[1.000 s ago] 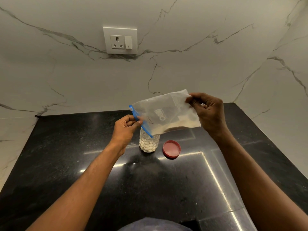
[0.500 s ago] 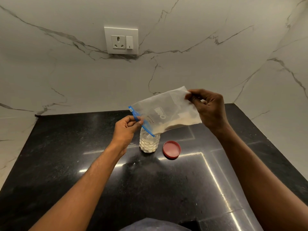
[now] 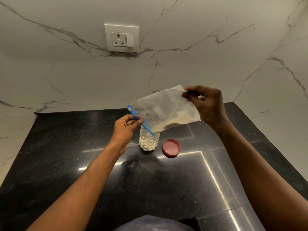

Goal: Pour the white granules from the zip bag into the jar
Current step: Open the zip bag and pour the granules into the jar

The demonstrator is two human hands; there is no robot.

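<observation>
Pinched bag (image 3: 163,112) by zip (image 3: 141,122) with left hand (image 3: 125,129), by raised corner with right hand (image 3: 208,105); jar (image 3: 149,142) just under left grip, lid (image 3: 171,147) beside.

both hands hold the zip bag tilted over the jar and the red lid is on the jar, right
Not quite: the head view shows the red lid off, lying on the counter beside the jar. The left hand and right hand do hold the zip bag tilted over it.
</observation>
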